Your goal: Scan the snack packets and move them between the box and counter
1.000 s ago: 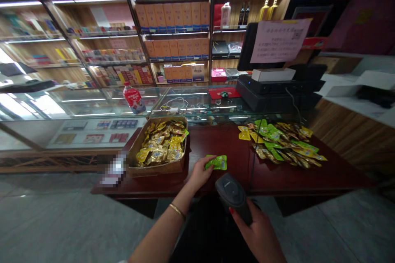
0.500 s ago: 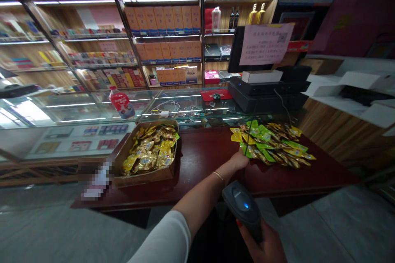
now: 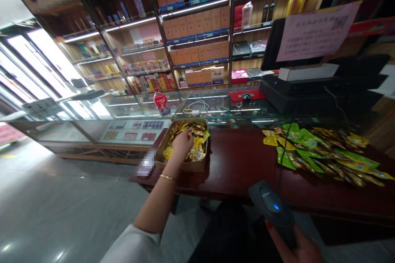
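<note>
My left hand (image 3: pixel 182 144) reaches down into a cardboard box (image 3: pixel 185 166) of gold and yellow snack packets (image 3: pixel 197 148). Its fingers are bent closed on a packet, with the tips partly hidden among the others. A dark handheld barcode scanner (image 3: pixel 271 207) with a lit blue light is gripped in my right hand (image 3: pixel 298 244), over the table's front edge. To the right, a spread pile of green, yellow and gold snack packets (image 3: pixel 321 152) lies on the dark red table (image 3: pixel 231 164), away from both hands.
Behind the table runs a glass display counter (image 3: pixel 132 109) with a red-labelled bottle (image 3: pixel 161 102) and a white cable (image 3: pixel 196 109) on top. A monitor with a paper sheet (image 3: pixel 314 33) stands at the right. The scanner's cord (image 3: pixel 282 156) crosses before the pile.
My left hand has moved from the packet pile on the right into the cardboard box on the left. The view has turned left. My right hand still holds the scanner.
</note>
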`<state>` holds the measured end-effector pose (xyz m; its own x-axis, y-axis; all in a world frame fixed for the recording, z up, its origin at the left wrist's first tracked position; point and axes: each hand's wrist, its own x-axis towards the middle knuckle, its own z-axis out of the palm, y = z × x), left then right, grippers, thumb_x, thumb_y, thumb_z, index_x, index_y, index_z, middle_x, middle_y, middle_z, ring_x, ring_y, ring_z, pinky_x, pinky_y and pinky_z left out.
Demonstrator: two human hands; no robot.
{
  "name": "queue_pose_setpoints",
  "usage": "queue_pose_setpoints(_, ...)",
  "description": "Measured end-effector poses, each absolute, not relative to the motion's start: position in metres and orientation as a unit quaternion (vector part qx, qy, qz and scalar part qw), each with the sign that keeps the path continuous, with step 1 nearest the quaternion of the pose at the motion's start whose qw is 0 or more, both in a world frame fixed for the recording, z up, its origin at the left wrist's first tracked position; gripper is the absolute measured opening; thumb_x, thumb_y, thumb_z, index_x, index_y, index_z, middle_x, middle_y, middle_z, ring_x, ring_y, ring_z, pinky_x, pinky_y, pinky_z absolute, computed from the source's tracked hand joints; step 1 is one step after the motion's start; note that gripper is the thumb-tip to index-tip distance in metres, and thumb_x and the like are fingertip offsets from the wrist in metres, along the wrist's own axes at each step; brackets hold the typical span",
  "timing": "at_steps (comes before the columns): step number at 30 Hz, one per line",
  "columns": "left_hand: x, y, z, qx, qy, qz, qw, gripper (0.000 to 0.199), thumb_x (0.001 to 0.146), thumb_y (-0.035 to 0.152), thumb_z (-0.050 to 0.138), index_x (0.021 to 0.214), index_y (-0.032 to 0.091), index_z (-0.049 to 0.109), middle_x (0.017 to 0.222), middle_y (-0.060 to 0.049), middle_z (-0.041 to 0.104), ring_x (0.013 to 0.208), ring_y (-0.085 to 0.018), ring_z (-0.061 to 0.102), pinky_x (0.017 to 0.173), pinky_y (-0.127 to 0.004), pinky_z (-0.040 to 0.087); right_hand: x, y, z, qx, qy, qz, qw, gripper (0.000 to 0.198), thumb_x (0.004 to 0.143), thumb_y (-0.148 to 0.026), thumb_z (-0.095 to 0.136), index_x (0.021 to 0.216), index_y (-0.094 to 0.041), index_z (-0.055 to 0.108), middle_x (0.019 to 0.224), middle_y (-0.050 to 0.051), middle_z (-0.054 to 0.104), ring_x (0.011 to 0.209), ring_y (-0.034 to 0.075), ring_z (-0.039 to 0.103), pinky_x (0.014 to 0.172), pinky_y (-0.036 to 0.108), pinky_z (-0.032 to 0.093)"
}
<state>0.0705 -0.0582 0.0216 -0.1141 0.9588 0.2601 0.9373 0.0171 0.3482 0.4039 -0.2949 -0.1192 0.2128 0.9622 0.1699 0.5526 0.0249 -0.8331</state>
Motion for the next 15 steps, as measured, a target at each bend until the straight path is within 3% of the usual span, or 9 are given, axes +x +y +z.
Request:
queue_pose_setpoints(4,-0.016,-0.065,0.021,0.668,0.744,0.015,0.006,0.047,0.083,0.042,0.061,0.124,0.021,0.068,0.118,-0.016,0.072,0.116,-0.038,0.061,0.094,-0.044,0.046,0.389,-0.294,-0.118,-0.637,-0.601,0.260,0.407,0.044,0.084,-0.058,0.065,0.106,-0.021,0.074,0.098,0.007,0.082,0.091,0.029,0.078,0.080,0.030,0.063)
queue_pose_setpoints(7,-0.030,-0.076,0.006,0.674,0.738,-0.035,0.000,0.049,0.076,0.041,0.070,0.122,0.023,0.069,0.117,-0.015,0.073,0.117,-0.039,0.061,0.097,-0.047,0.043,0.382,-0.292,-0.120,-0.628,-0.618,0.261,0.394,0.045,0.085,-0.058,0.063,0.109,-0.021,0.074,0.105,0.008,0.081,0.097,0.029,0.077,0.084,0.030,0.062)
queue_pose_setpoints(12,-0.022,-0.085,0.001,0.626,0.777,0.059,-0.005,0.032,0.085,0.028,0.058,0.113,0.021,0.074,0.108,-0.014,0.076,0.109,-0.035,0.067,0.097,-0.045,0.044,0.380,-0.290,-0.120,-0.628,-0.628,0.252,0.384,0.048,0.085,-0.058,0.063,0.113,-0.020,0.073,0.110,0.008,0.079,0.103,0.029,0.075,0.084,0.031,0.062)
queue_pose_setpoints(15,-0.007,-0.096,0.011,0.582,0.779,0.230,-0.036,0.036,0.094,0.033,0.047,0.116,0.020,0.073,0.107,-0.013,0.077,0.105,-0.032,0.069,0.095,-0.044,0.048,0.382,-0.289,-0.115,-0.626,-0.622,0.258,0.393,0.044,0.085,-0.057,0.063,0.108,-0.021,0.075,0.104,0.008,0.081,0.097,0.030,0.077,0.083,0.031,0.062)
